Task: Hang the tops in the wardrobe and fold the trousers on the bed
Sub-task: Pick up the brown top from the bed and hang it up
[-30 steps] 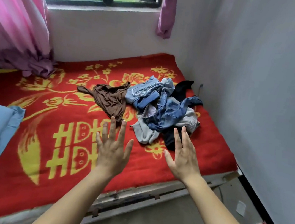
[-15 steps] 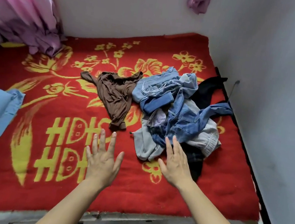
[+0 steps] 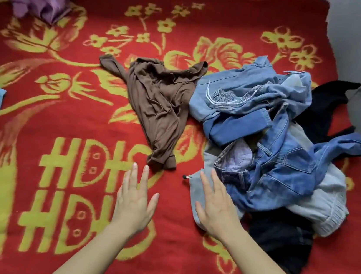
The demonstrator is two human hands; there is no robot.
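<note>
Both hands reached out flat, fingers straight, holding nothing. The left hand [image 3: 134, 201] was near the brown top [image 3: 159, 107]. The right hand [image 3: 216, 206] was over the jeans pile [image 3: 271, 148].

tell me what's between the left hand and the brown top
Only a short strip of the red and yellow blanket, with no garment on it. The head view shows the left hand open, just short of the brown top.

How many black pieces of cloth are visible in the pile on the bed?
2: the far black piece lies behind the denim, the near black piece in front of it. They may be one garment, joined underneath.
</note>
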